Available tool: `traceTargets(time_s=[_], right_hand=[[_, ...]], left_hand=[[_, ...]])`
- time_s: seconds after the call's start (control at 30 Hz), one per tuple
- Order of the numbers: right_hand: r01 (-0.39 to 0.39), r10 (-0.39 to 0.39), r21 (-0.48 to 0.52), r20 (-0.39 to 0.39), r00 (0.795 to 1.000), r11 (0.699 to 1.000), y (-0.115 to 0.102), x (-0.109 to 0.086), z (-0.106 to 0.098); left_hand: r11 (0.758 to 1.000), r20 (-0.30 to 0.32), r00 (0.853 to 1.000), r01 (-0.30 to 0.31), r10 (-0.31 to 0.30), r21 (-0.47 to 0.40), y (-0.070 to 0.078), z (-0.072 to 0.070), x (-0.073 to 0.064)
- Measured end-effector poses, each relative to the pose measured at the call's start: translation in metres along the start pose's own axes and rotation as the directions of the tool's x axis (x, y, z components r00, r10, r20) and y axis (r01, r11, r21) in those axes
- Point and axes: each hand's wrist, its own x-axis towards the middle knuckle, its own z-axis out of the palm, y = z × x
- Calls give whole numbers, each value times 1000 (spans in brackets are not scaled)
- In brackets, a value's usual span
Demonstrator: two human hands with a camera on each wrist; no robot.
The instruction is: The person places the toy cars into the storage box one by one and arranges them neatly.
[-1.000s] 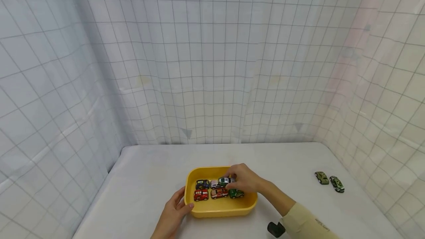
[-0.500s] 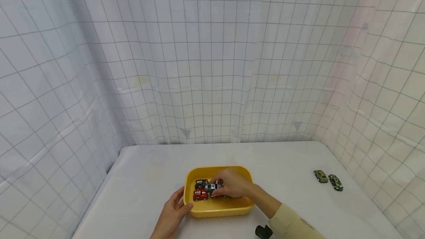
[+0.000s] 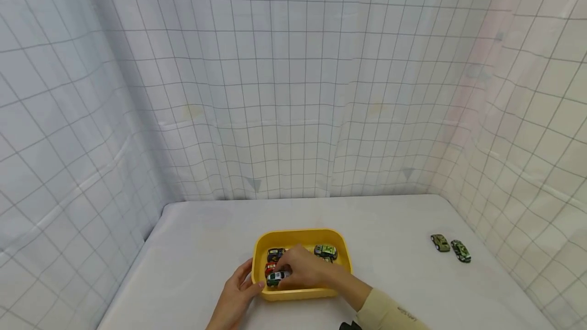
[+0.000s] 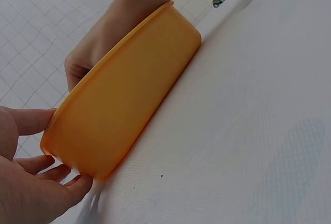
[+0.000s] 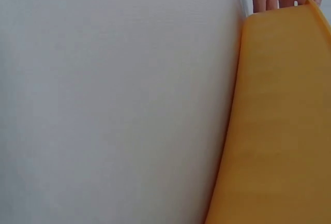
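Toy car [image 3: 274,279]: one, pinched in right grip [image 3: 302,267]; left grip [image 3: 236,292] holds one yellow tray [image 3: 302,294]; two camouflage cars [image 3: 460,251] outside.
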Motion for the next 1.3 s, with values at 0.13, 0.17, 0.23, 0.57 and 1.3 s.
traceTargets(time_s=[0.13, 0.17, 0.23, 0.57, 1.3], right_hand=[[36, -35, -85, 21, 999, 996, -1, 6, 6], [47, -45, -107, 20, 999, 993, -2, 7, 7], [49, -48, -124, 15, 999, 991, -1, 9, 9], [52, -56, -141, -22, 998, 989, -1, 11, 9], [3, 2, 92, -53, 999, 996, 6, -12, -18]], left_hand=[[1000, 7, 1000, -6, 6, -9, 0, -1, 2], [1000, 7, 1000, -5, 5, -13, 0, -1, 2], [1000, 4, 1000, -3, 3, -10, 0, -1, 2], [1000, 5, 1000, -4, 4, 4, 0, -2, 2], [1000, -2, 1000, -2, 2, 26, -2, 0, 0]])
